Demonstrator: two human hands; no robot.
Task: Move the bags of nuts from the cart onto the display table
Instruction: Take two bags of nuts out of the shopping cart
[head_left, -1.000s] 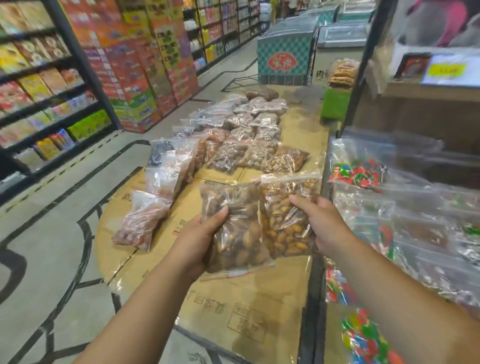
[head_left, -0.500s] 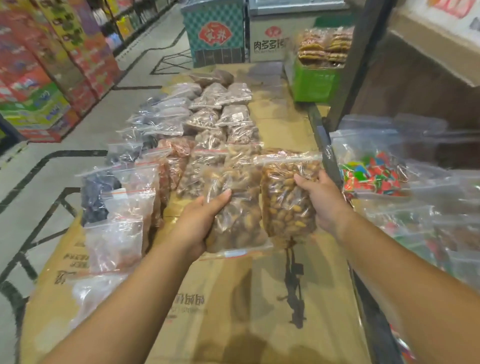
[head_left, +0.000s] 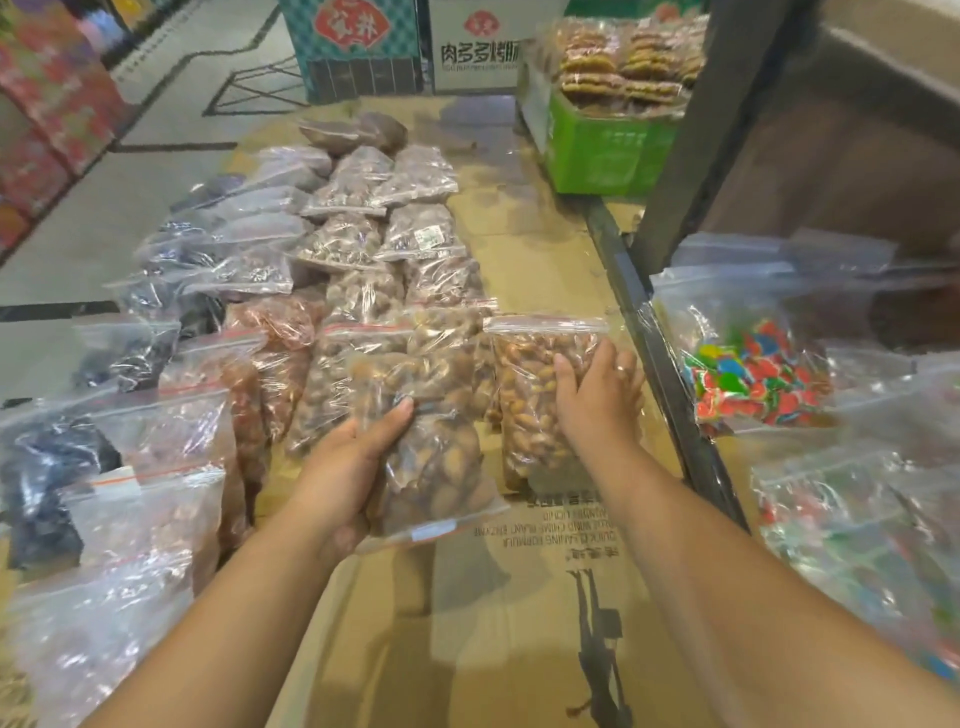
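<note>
My left hand (head_left: 348, 467) grips a clear zip bag of dark brown nuts (head_left: 431, 457) just above the cardboard-covered display table (head_left: 519, 623), thumb on top of the bag. My right hand (head_left: 597, 400) rests palm down on a bag of lighter almonds (head_left: 524, 395), which lies on the cardboard at the right end of the nearest row. Rows of other nut bags (head_left: 363, 249) fill the table's left and middle, running away from me. No cart is in view.
A dark shelf rail (head_left: 649, 338) borders the table on the right, with bags of coloured candy (head_left: 748, 374) behind it. A green crate (head_left: 602, 150) of packed biscuits stands at the far right end. Bare cardboard lies in front of me; the aisle floor is to the left.
Both hands moved forward and down toward the table. The almond bag went from held up in my right hand to lying on the cardboard under my palm. My left hand still carries its bag.
</note>
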